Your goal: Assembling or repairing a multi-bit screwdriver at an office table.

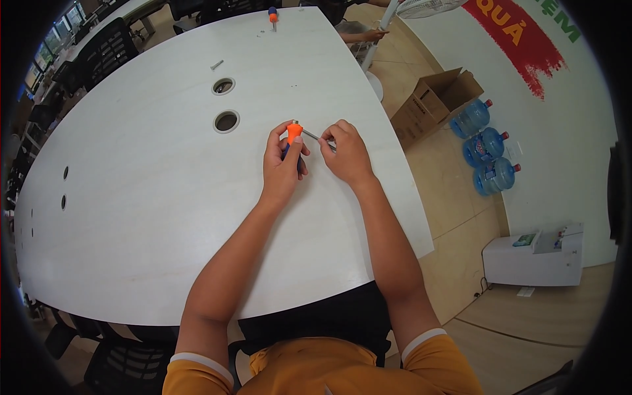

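a: left hand (283, 161) is closed round the orange-handled screwdriver (293, 133), mid table (131, 197); right hand (345, 153) pinches its metal shaft (312, 135).

b: risk: fingers so close to the tip could get jabbed if it slips.

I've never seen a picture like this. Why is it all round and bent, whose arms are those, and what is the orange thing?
There is no machine: a person wears a wide camera on the head, looking down, so straight edges bend. The arms are the wearer's own. The left hand grips a screwdriver by its orange handle; the right hand pinches its metal shaft. They work over a white table with two round cable holes. Farther off lie a bolt and a second screwdriver. Water bottles stand on the floor to the right.
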Motion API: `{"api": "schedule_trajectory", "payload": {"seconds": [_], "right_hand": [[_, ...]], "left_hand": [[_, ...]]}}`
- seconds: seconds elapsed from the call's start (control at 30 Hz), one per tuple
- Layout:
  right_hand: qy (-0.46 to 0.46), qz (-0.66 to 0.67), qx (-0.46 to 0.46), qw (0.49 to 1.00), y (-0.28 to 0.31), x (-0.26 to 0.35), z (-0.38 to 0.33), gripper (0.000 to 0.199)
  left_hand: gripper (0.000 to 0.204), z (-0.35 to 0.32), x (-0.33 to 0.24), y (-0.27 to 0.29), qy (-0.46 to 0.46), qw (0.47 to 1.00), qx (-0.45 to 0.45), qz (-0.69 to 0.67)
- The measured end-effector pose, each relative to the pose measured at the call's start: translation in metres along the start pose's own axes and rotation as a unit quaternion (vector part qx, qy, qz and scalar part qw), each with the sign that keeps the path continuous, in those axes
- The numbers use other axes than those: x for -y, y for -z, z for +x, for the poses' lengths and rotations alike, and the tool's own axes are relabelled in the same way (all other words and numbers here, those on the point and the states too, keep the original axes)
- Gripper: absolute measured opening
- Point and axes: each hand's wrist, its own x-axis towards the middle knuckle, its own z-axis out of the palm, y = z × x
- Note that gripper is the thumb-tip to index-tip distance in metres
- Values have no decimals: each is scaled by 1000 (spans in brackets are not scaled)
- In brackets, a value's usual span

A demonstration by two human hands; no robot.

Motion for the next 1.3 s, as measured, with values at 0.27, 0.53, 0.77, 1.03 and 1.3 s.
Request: {"api": "schedule_trajectory", "payload": {"seconds": [0.27,0.53,0.77,1.03,1.3], "right_hand": [[1,41,-7,999,0,-1,-2,14],[14,58,16,998,-1,-1,-1,6],[67,-47,-6,997,-2,-3,-3,5],[-128,224,-29,966,3,6,7,11],[-139,616,-50,774,23,9,9,23]], "left_hand": [[42,1,3,0,3,1000,8,0],[42,0,3,1,3,1000,11,6],[43,0,3,0,2,1000,17,9],[44,-1,1,1,5,1000,14,19],[52,-1,-1,-1,-9,997,37,69]]}}
